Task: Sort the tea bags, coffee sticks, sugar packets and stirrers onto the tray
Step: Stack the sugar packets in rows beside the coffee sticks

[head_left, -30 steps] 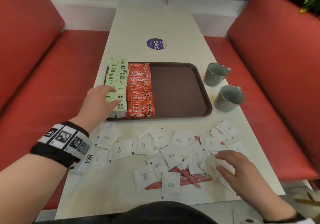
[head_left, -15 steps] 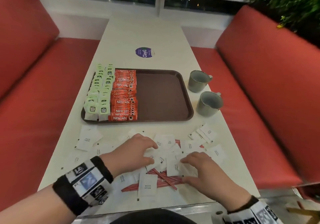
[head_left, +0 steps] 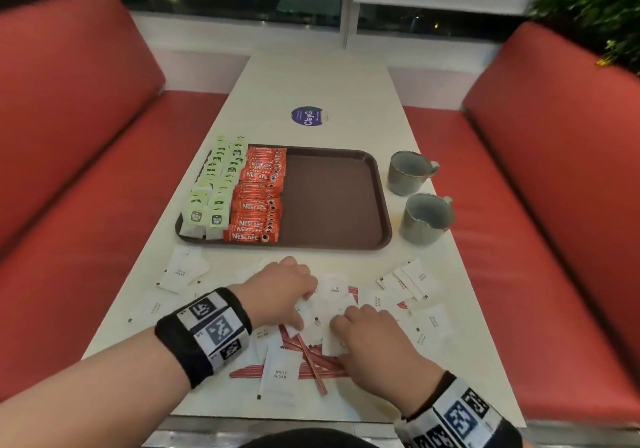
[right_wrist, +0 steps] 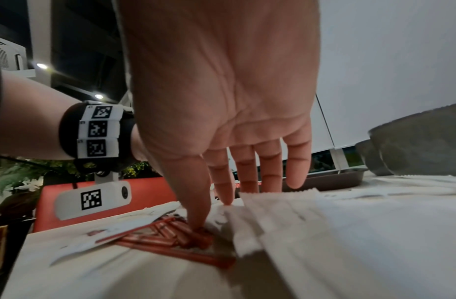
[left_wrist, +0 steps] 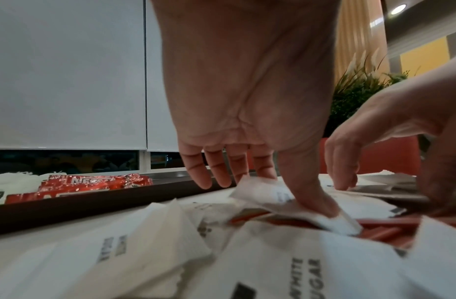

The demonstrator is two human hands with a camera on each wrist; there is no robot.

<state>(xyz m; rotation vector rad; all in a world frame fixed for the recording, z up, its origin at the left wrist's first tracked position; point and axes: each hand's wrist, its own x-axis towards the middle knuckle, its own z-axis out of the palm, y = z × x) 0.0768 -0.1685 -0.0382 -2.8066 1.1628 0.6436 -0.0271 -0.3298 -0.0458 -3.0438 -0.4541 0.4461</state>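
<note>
Green tea bags (head_left: 214, 187) and red coffee sticks (head_left: 258, 201) fill the left part of the brown tray (head_left: 332, 198). White sugar packets (head_left: 278, 375) lie scattered on the table in front of it, over red stirrers (head_left: 311, 361). My left hand (head_left: 304, 309) is on the pile. In the left wrist view its thumb and forefinger (left_wrist: 298, 196) pinch one sugar packet (left_wrist: 260, 188), bending it up. My right hand (head_left: 337, 340) is beside it with straight fingers. Its thumb tip (right_wrist: 196, 224) presses on the stirrers (right_wrist: 170, 236) and its forefinger touches a packet.
Two grey cups (head_left: 407, 172) (head_left: 424, 219) stand right of the tray near the table's right edge. A round blue sticker (head_left: 306, 116) lies beyond the tray. Red benches (head_left: 86, 170) flank the table. More packets (head_left: 408, 279) lie at the right.
My left hand has come back from the tea bags on the tray to the sugar pile. My right hand has slid left to meet it. The view has tilted up.
</note>
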